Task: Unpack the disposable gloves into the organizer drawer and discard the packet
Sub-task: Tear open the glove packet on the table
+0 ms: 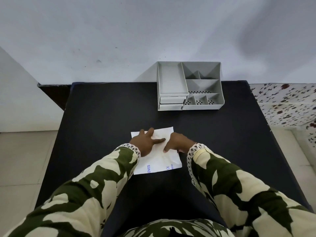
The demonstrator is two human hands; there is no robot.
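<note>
White glove packet (158, 157) lies under both my flat, open grips, left hand (145, 142) and right hand (177, 142), its long axis pointing away toward the organizer (189, 86).

White packet (158, 161), lower centre of frame: blue print along near edge, partly covered by sleeve. Readable: "OVES", CE mark, then small letters "ECES". No other legible text in frame.

Packet (156, 156) lies on table (102, 117), organizer (189, 86) behind.
</note>
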